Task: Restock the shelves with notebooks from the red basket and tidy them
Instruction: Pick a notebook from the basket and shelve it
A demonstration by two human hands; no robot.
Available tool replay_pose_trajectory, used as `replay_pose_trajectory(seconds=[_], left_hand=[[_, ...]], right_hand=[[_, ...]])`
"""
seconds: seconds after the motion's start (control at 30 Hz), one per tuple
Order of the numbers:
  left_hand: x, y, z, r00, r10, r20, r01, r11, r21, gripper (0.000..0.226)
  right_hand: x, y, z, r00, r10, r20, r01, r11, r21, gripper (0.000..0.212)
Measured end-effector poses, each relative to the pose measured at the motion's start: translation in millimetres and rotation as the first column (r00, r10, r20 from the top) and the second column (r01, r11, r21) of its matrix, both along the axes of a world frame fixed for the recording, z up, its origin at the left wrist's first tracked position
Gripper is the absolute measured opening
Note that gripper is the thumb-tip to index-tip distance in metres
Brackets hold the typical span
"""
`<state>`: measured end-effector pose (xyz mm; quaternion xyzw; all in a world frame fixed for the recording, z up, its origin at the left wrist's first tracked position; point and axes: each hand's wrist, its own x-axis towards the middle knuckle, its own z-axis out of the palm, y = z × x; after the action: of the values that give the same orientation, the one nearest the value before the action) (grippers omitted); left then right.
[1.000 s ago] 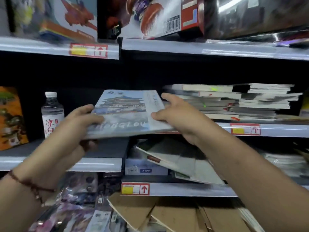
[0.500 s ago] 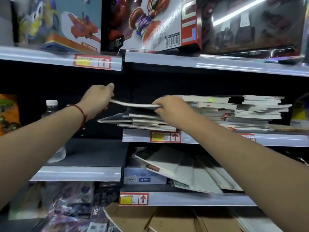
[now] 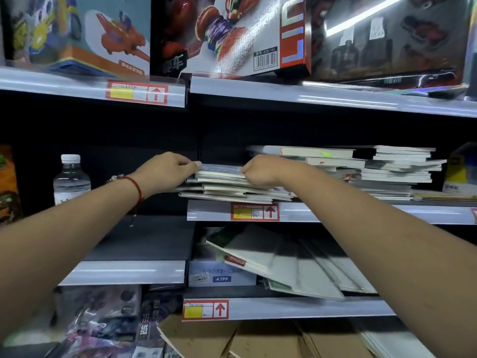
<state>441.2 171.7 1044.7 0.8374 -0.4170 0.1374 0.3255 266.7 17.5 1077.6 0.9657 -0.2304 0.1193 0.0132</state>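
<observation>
A low stack of notebooks [image 3: 227, 186] lies on the middle shelf [image 3: 309, 211], just right of the shelf divider. My left hand [image 3: 169, 169] grips the stack's left edge with curled fingers. My right hand [image 3: 263, 170] grips its right end, knuckles toward me. The top notebook [image 3: 220, 167], pale blue, lies flat between both hands. A taller, uneven pile of notebooks [image 3: 374, 171] sits right beside it. The red basket is not in view.
A water bottle [image 3: 70, 179] stands on the lower left shelf [image 3: 124, 275]. Leaning notebooks [image 3: 289, 264] and an A7PP box [image 3: 222, 276] fill the shelf below. Toy boxes [image 3: 232, 34] stand on the top shelf. Cardboard [image 3: 232, 339] lies at the bottom.
The blue notebook went from being held in front of me up onto the shelf stack. Both hands now sit at the stack's two ends, lower and closer together than before.
</observation>
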Motion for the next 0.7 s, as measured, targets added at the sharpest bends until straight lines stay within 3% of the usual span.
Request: replay_pose_trajectory(seconds=[0.13,0.27,0.33,0.4,0.47,0.53,0.63,0.7], left_hand=[[-5.9,6.3,-9.5,0.984,0.088,0.152,-0.072,0.991,-0.108,0.05],[-47.0,30.8,-42.8,0.871,0.179,0.458,-0.021,0.944,-0.329,0.019],[-70.1,42.0,-70.2,0.849,0.089,0.521,0.065,0.961,-0.27,0.02],[-88.8,44.0,-106.3,0.839,-0.069,0.54,0.165,0.977,-0.132,0.025],[-106.5,34.3,-148.2,0.842,-0.247,0.479,0.242,0.967,0.074,0.026],[-116.9,15.0,-200.0,0.838,-0.416,0.354,0.322,0.899,0.295,0.029],[-130.4,-21.6,-288.2,0.811,-0.58,0.079,0.463,0.719,0.519,0.046],[-148.1,-44.6,-347.2,0.793,-0.594,-0.133,0.535,0.576,0.618,0.054]], right_hand=[[-17.1,3.7,-7.3,0.992,0.037,0.118,-0.045,0.997,0.068,0.039],[-62.0,15.9,-40.9,0.898,0.136,0.419,-0.123,0.991,-0.058,0.035],[-92.1,22.1,-68.4,0.852,0.195,0.485,-0.158,0.981,-0.116,0.031],[-119.7,23.7,-104.0,0.866,0.202,0.458,-0.175,0.979,-0.1,0.028],[-140.9,16.5,-150.5,0.914,0.157,0.375,-0.161,0.987,-0.021,0.027],[-158.5,4.2,-202.8,0.964,0.078,0.254,-0.107,0.989,0.103,0.028],[-187.8,-18.4,-291.7,0.999,-0.034,-0.014,0.037,0.965,0.261,0.035],[-214.5,-32.5,-357.2,0.983,-0.109,-0.145,0.157,0.913,0.377,0.037]])
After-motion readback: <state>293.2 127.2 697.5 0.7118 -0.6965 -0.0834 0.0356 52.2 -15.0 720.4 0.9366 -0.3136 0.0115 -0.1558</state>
